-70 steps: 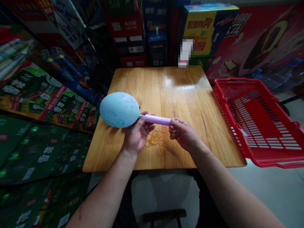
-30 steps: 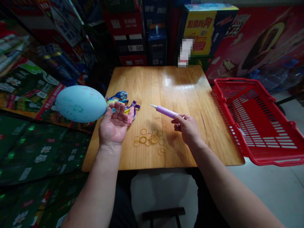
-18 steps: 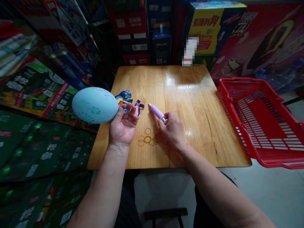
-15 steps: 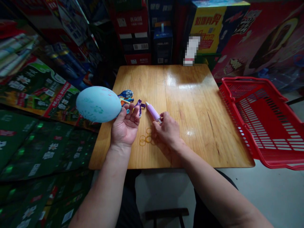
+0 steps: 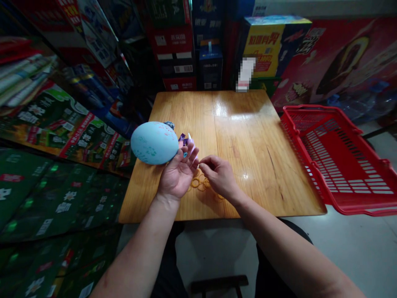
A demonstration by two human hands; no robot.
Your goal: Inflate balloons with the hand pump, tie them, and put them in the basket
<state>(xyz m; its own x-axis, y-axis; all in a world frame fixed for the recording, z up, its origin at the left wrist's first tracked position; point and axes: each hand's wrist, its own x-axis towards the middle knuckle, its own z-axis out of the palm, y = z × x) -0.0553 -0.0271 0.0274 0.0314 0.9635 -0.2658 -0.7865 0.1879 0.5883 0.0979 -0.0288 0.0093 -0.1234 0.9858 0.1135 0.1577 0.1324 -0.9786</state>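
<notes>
Here we are at the wooden table, and the left hand is up, palm open to the ceiling, with a plump light-blue balloon out past the fingers! The grip there is clamped on the balloon's neck, pinched between the fingers and held just above the tabletop. Over to the right hand, reaching in beside it: thumb and forefinger come together in a tight pinch, and whether anything is in that pinch, it's too small to tell. Right below, a loose scatter of yellow rubber bands lies partly under that hand. Deflated balloons peek out behind the left fingers, and a red plastic basket sits off the table's right edge!
</notes>
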